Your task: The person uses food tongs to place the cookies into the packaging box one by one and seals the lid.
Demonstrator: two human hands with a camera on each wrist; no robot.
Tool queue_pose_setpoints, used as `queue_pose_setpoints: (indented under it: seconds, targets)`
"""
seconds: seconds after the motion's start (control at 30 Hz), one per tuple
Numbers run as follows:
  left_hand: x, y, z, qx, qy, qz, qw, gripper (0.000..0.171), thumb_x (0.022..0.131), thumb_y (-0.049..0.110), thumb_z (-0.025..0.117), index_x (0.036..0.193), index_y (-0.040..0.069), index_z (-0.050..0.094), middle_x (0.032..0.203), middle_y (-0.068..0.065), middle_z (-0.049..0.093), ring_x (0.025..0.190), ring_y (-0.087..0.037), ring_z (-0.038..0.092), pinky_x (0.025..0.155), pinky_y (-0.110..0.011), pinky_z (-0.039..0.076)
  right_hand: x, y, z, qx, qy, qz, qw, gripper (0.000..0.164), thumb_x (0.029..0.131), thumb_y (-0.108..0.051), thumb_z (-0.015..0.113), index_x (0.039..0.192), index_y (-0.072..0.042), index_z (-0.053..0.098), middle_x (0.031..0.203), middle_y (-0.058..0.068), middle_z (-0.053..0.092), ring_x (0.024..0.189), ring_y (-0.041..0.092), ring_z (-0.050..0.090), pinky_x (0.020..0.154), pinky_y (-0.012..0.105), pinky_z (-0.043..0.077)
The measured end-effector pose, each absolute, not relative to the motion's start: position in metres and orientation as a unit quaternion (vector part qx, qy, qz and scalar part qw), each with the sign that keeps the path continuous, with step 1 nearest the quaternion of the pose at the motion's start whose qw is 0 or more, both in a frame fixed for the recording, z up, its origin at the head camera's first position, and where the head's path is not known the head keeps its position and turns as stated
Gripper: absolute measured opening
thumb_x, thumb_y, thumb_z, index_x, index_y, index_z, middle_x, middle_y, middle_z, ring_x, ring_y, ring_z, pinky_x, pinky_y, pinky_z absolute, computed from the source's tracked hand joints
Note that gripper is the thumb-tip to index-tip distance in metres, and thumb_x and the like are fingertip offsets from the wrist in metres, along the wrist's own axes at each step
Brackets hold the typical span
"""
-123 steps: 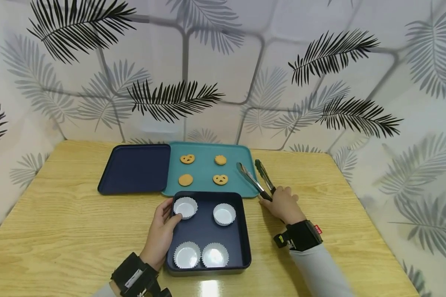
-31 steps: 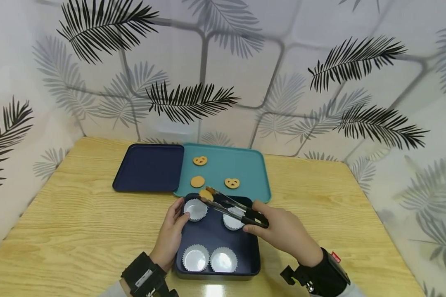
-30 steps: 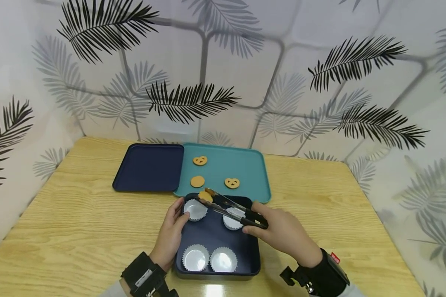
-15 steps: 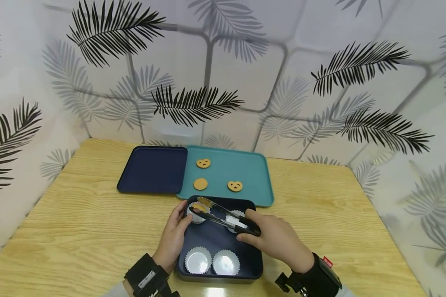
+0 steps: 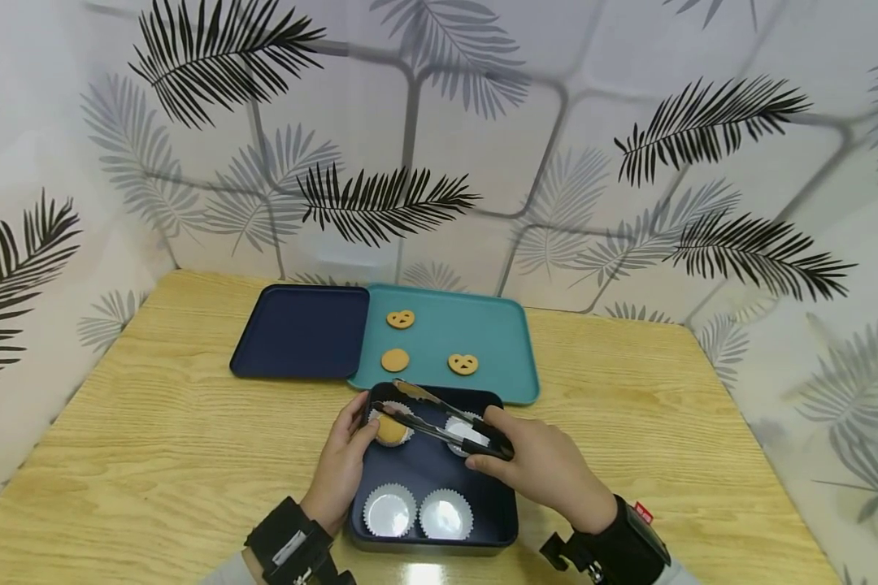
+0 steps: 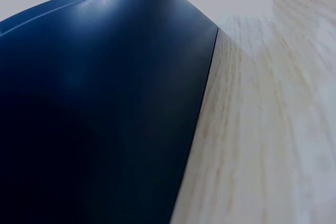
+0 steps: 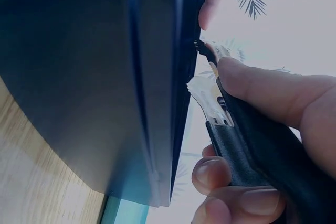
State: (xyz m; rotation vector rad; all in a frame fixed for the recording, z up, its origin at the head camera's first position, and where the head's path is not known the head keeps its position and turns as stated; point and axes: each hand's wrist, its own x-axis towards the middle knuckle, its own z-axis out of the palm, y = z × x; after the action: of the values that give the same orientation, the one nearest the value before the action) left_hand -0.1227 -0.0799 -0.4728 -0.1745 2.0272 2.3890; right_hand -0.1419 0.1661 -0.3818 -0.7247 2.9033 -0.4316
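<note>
In the head view, a deep navy box (image 5: 432, 473) holds several white fluted baking cups. A golden cookie (image 5: 391, 432) lies in the far-left baking cup (image 5: 408, 409); the far-right cup (image 5: 457, 428) is partly behind the tongs, and two near cups (image 5: 390, 512) contain nothing. My left hand (image 5: 336, 471) holds the box's left wall, thumb over the rim beside the cookie. My right hand (image 5: 552, 471) grips black-handled metal tongs (image 5: 486, 449), whose tips are spread above the far-left cup, with nothing between them. In the right wrist view, thumb and fingers wrap the tong handles (image 7: 262, 145).
Behind the box, a teal tray (image 5: 493, 325) carries two pretzel-shaped cookies (image 5: 462, 364) and a round cookie (image 5: 395, 360). A shallow navy tray (image 5: 303, 333) overlaps its left edge. The wooden table (image 5: 176, 439) meets a leaf-patterned backdrop (image 5: 483, 138).
The tongs went from the teal tray's right side to the far-left cup with a cookie taken from the tray. They have spread, leaving the cookie in the cup. My left hand keeps holding the box.
</note>
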Motion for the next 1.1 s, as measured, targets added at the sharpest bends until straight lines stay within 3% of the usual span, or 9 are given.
queue_pose_setpoints:
  seconds: [0.63, 0.87, 1.1]
  targets:
    - [-0.123, -0.081, -0.474, -0.061, 0.645, 0.762, 0.003, 0.053, 0.103, 0.015, 0.044, 0.152, 0.007, 0.024, 0.159, -0.013, 0.020, 0.147, -0.031, 0.015, 0.119, -0.046, 0.018, -0.150, 0.162, -0.378, -0.248, 0.958, -0.139, 0.019, 0.044, 0.080, -0.051, 0.074, 0.096, -0.018, 0.050, 0.057, -0.008, 0.027, 0.044, 0.007, 0.028, 0.045, 0.023, 0.016]
    - [-0.124, -0.081, -0.476, -0.053, 0.638, 0.768, -0.006, 0.053, 0.103, 0.014, 0.044, 0.152, 0.005, 0.024, 0.158, -0.016, 0.021, 0.146, -0.030, 0.017, 0.119, -0.045, 0.019, -0.171, 0.160, -0.372, -0.270, 0.954, -0.133, -0.013, 0.043, 0.081, -0.052, 0.072, 0.091, -0.017, 0.049, 0.058, -0.007, 0.029, 0.045, 0.008, 0.030, 0.044, 0.023, 0.016]
    - [-0.123, -0.081, -0.479, -0.051, 0.641, 0.765, -0.010, 0.053, 0.103, 0.014, 0.045, 0.151, 0.005, 0.025, 0.157, -0.016, 0.022, 0.146, -0.031, 0.018, 0.119, -0.045, 0.018, -0.206, 0.155, -0.371, -0.249, 0.960, -0.130, 0.001, 0.044, 0.084, -0.051, 0.070, 0.096, -0.015, 0.050, 0.059, -0.004, 0.031, 0.047, 0.013, 0.035, 0.044, 0.026, 0.019]
